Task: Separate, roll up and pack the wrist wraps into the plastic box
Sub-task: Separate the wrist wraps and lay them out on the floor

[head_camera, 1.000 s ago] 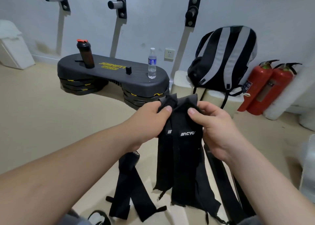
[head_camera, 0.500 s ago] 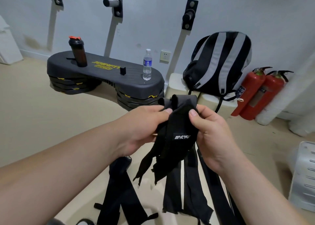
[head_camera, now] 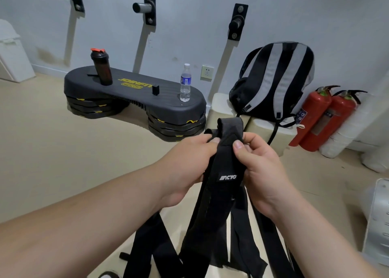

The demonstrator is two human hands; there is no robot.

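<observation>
Head view is showing the wraps (head_camera: 223,193) hanging in a tangled black bunch well in front of the step (head_camera: 134,90). Their tails are trailing down toward more straps (head_camera: 147,246) lying on the pale floor. Your left hand (head_camera: 185,166) is pinching the bunch's left edge between thumb and curled fingers. Your right hand (head_camera: 259,172) is pinching the right edge, thumb on the front above the white label. A folded loop (head_camera: 230,126) is sticking up between them.

You are separating, I judge, with nothing rolled yet. Try anchoring one layer in the left hand while peeling the other sideways with the right, slowly. Hook-and-loop patches are probably gripping the weave, and tugging downward is likely tightening the tangle.

The cloth is looking soft, flat-woven, limp and matte. Right of the step and nearer you, a pale slotted container (head_camera: 379,225), probably the box, is standing at the frame edge. On the step, a dark shaker (head_camera: 101,67) and a clear bottle (head_camera: 185,84) are standing upright. Right of the step, a striped backpack (head_camera: 273,75) is sitting on pale blocks, with two glossy red extinguishers (head_camera: 322,113) further right. Behind the step, metal pegs (head_camera: 145,7) are jutting from the wall.
</observation>
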